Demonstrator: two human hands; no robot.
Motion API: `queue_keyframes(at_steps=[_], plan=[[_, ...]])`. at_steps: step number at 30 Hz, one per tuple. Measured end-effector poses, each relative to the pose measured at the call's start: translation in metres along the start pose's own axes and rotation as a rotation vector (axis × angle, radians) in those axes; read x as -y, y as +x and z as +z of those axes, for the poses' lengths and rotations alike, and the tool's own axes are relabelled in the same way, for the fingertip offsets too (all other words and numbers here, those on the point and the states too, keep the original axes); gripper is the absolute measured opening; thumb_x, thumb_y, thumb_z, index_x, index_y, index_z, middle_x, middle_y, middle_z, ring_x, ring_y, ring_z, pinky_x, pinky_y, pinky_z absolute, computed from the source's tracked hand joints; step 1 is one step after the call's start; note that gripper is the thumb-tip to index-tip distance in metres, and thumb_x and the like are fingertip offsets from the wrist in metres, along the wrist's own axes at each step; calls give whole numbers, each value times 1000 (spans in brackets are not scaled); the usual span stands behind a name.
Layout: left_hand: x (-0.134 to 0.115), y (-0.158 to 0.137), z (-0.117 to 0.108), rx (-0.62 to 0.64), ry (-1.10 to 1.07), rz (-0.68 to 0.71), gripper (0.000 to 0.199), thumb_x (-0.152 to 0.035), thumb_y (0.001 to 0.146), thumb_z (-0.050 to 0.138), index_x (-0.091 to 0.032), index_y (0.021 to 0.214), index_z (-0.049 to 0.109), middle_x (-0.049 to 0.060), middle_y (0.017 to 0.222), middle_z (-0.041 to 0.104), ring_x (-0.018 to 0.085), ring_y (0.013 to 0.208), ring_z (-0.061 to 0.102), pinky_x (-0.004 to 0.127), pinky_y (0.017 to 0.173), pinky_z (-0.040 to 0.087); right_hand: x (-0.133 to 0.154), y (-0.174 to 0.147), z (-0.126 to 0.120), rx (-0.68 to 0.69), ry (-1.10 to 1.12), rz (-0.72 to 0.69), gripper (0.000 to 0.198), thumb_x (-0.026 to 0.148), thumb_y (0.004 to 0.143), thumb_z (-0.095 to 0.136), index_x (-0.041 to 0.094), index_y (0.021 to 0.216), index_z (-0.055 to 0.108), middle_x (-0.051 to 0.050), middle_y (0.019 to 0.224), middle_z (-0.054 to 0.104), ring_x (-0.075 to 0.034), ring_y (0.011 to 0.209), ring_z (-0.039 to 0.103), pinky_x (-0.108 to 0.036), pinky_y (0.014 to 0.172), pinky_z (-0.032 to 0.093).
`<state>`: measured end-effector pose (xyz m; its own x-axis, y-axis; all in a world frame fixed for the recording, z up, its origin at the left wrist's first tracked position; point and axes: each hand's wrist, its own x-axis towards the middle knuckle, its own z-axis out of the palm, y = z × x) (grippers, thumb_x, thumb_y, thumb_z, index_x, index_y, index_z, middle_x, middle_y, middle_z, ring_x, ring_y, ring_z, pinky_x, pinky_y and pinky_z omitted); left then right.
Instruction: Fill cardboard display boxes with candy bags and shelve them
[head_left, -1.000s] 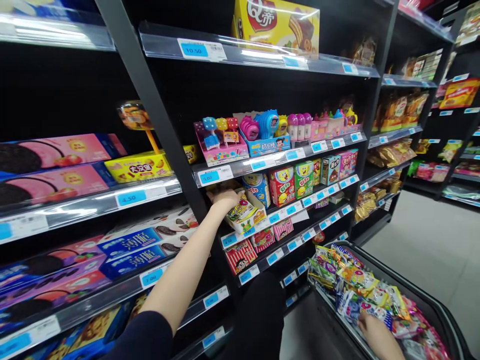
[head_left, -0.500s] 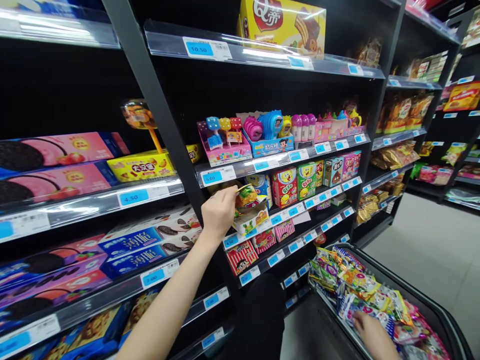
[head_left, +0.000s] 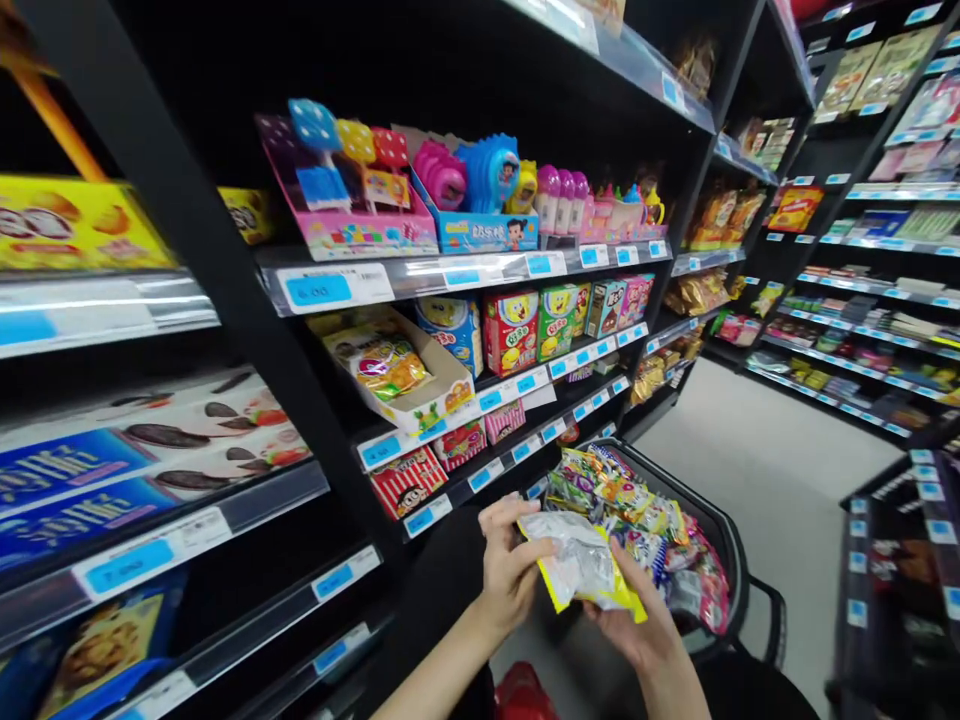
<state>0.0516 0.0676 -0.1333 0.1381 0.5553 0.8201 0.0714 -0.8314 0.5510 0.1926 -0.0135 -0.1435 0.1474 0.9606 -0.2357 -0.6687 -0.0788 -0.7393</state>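
Between my two hands is a small silver candy bag with yellow edges (head_left: 577, 560), held over the near side of the basket. My left hand (head_left: 510, 565) pinches its left end, thumb on top. At the right end my right hand (head_left: 637, 615) grips it, with most of the fingers hidden underneath. Just beyond lies a black shopping basket (head_left: 724, 525) heaped with colourful candy bags (head_left: 637, 490). On the shelf to the left, an open white display carton (head_left: 442, 400) holds similar bright bags (head_left: 386, 365).
Cartoon snack boxes (head_left: 512, 330) stand beside the carton. Toy candies in display trays (head_left: 480, 232) fill the shelf above. Long cookie boxes (head_left: 150, 450) lie at left. A shelf upright (head_left: 247, 330) divides the bays. Grey floor (head_left: 757, 450) runs along the right; a red object (head_left: 523, 690) sits low in front.
My left hand has left the carton on the shelf with a candy bag and come down right. My right hand has moved off the basket's bags onto it. The view has shifted right.
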Motion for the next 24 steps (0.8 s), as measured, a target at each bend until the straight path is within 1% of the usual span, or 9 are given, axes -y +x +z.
queue_keyframes(at_steps=[2,5,7,9,11,13,17,20,24], plan=[[10,-19,10,89,-282,-377,22,-45,88,53,-34,100,68,6,129,57,27,115,51,47,97,42,-8,8,-21,-73,-63,-84,43,52,68,76,19,94,70,-5,76,73,-16,52,64,-24,44,46],[24,-34,18,217,-793,-912,50,-55,89,41,-34,134,46,8,135,53,30,115,54,49,93,45,-29,26,-47,-134,-164,-179,53,55,65,76,19,103,67,-8,92,74,-21,67,68,-30,55,51],[35,-41,19,304,-948,-1134,62,-61,86,42,-35,141,34,9,131,56,29,104,62,48,83,50,-43,37,-62,-175,-257,-221,55,59,64,75,17,100,67,-9,94,74,-25,78,69,-35,65,52],[49,-49,19,395,-917,-1256,73,-62,76,60,-30,139,41,12,120,64,27,88,67,43,72,53,-52,44,-77,-211,-371,-231,53,60,63,75,15,90,69,-9,84,75,-26,78,68,-37,69,52],[64,-58,22,459,-837,-1307,76,-52,59,80,-17,123,58,14,99,71,25,70,67,37,62,52,-57,47,-94,-245,-494,-224,46,58,68,73,14,81,68,-5,74,72,-21,72,67,-35,67,52],[78,-64,26,460,-799,-1313,63,-40,47,88,-9,99,70,11,76,72,22,60,65,32,56,50,-57,48,-108,-286,-608,-221,38,52,76,69,14,75,65,1,67,67,-15,63,63,-31,63,51],[94,-68,34,399,-748,-1279,43,-32,45,89,-9,77,71,3,57,68,18,56,63,26,55,47,-55,50,-124,-360,-748,-240,33,44,87,61,14,73,62,4,67,61,-12,60,60,-27,60,50],[96,-67,34,385,-737,-1248,54,-29,48,87,-11,95,70,2,60,69,18,57,64,26,56,47,-53,49,-124,-381,-779,-276,33,46,86,61,13,78,63,2,73,64,-14,67,62,-30,66,51],[93,-66,33,387,-755,-1196,95,-22,45,87,-20,133,50,6,90,74,18,68,67,26,62,50,-47,43,-114,-364,-747,-348,49,55,74,67,15,102,65,-8,98,70,-25,96,63,-37,83,49]])
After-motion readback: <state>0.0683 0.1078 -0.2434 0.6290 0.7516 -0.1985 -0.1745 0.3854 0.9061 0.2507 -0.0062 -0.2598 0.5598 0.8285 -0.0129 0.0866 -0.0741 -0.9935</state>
